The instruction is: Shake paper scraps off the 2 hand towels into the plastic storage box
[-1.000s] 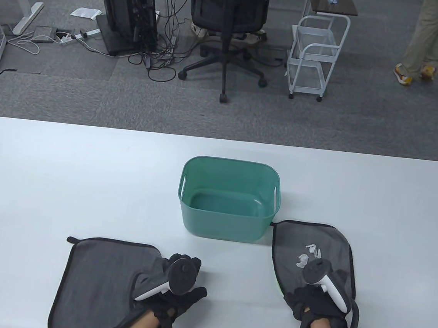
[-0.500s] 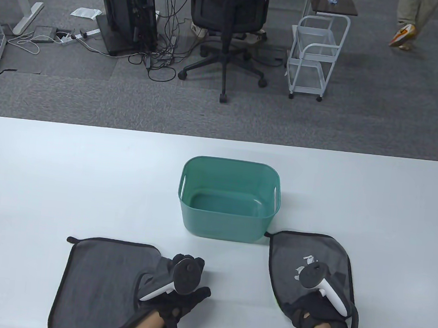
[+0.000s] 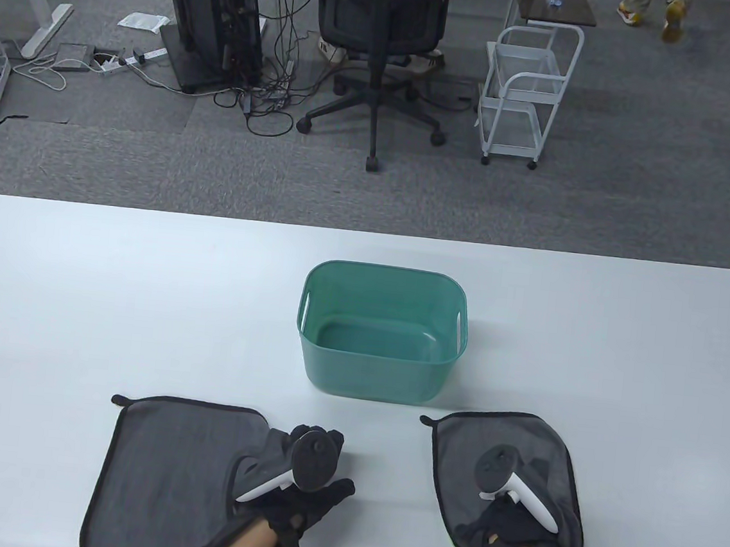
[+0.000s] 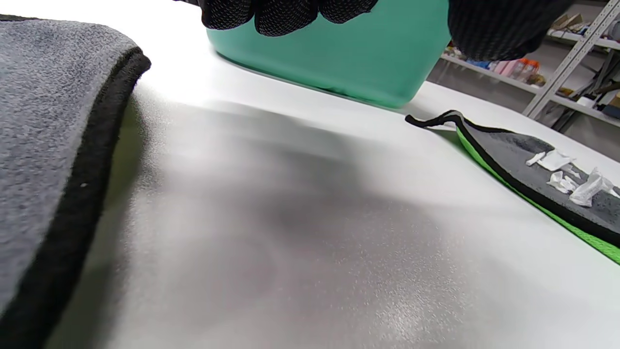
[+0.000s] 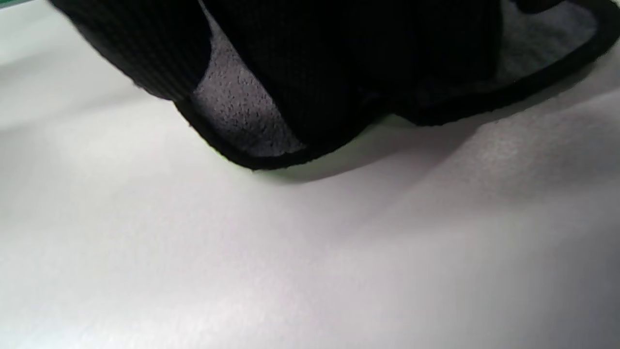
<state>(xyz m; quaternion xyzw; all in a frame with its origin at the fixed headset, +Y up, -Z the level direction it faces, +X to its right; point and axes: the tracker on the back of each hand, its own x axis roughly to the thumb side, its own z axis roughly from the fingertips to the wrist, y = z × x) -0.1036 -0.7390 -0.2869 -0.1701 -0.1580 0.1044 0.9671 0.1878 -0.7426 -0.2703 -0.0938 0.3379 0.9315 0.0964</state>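
A green plastic storage box (image 3: pixel 382 333) stands mid-table, its bottom bare. The left grey towel (image 3: pixel 173 461) lies at the front left, folded up at its right edge. There my left hand (image 3: pixel 319 482) rests; its curled fingers (image 4: pixel 286 12) and thumb have nothing between them in the left wrist view. My right hand (image 3: pixel 508 529) grips the near edge of the right grey towel (image 3: pixel 503 441), lifting that edge (image 5: pixel 242 116) off the table. White paper scraps (image 4: pixel 566 177) lie on this towel; in the table view the tracker hides them.
The white table (image 3: pixel 143 297) stretches wide on both sides of the box. On the floor beyond its far edge are an office chair (image 3: pixel 382 24), a white wire cart (image 3: pixel 527 95) and a person's feet (image 3: pixel 648 7).
My right hand has pulled the right towel toward me and a little left, away from the box. The left hand has shifted slightly. The person in the background has walked away.
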